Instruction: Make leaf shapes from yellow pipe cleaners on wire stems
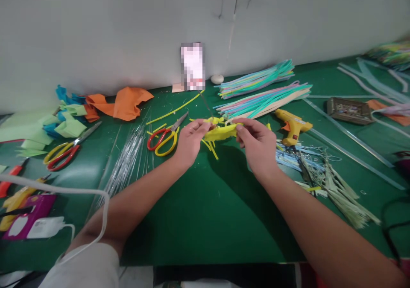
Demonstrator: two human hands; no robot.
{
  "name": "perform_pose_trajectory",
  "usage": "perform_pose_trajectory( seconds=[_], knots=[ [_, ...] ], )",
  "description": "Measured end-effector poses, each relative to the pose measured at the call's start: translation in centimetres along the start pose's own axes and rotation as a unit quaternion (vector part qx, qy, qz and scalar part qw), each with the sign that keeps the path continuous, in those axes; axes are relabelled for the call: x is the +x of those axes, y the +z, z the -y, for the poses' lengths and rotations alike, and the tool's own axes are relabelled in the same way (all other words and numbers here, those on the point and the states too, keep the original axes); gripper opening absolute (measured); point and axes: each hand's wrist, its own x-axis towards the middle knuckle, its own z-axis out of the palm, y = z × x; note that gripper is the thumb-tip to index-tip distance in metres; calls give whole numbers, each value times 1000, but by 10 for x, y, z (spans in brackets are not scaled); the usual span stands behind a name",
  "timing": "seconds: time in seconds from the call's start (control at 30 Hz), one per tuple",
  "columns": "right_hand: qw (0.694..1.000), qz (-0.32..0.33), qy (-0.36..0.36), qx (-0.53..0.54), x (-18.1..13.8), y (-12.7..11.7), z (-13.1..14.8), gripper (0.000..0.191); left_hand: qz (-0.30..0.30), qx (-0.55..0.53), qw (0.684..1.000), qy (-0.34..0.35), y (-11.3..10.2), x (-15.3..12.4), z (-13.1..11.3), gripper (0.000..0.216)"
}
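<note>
A bright yellow strip [222,132], which looks like crepe paper or soft fabric, stretches between my hands above the green table. My left hand [192,141] pinches its left end, with thumb and fingers pressed together. On the other end, my right hand [258,141] has its thumb and fingertips closed. Yellow pipe-cleaner-like pieces [214,149] poke out below and behind the strip. A thin dark wire [205,101] rises behind my left fingers. Just left of my left hand lie scissors [166,138] with red and yellow handles.
A yellow glue gun [294,127] lies right of my right hand. Bundles of coloured pipe cleaners [262,100] and a phone [192,66] stand at the back. Clear wires [126,155], orange paper [128,103] and other scissors [72,147] lie left. A white cable [104,211] crosses near my left arm.
</note>
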Motion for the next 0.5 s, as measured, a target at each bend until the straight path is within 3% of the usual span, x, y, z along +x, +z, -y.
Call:
perform_pose_trajectory(
  seconds=[0.13, 0.27, 0.33, 0.43, 0.5],
  knots=[
    [997, 18, 2, 77, 2, 3, -5, 13, -8, 9, 1000, -12, 0, 0, 1, 26],
    [994, 5, -10, 104, 3, 5, -11, 15, -65, 7, 998, -12, 3, -5, 4, 56],
    [993, 5, -12, 120, 3, 5, -12, 16, -73, -26, 996, -45, 6, -9, 3, 65],
    [990, 42, -3, 131, 1, 3, -9, 16, -35, -89, 990, -102, 10, -13, -3, 60],
    [988, 76, 1, 134, -3, 2, -6, 14, -27, -88, 993, -76, 10, -16, -9, 47]
  ],
)
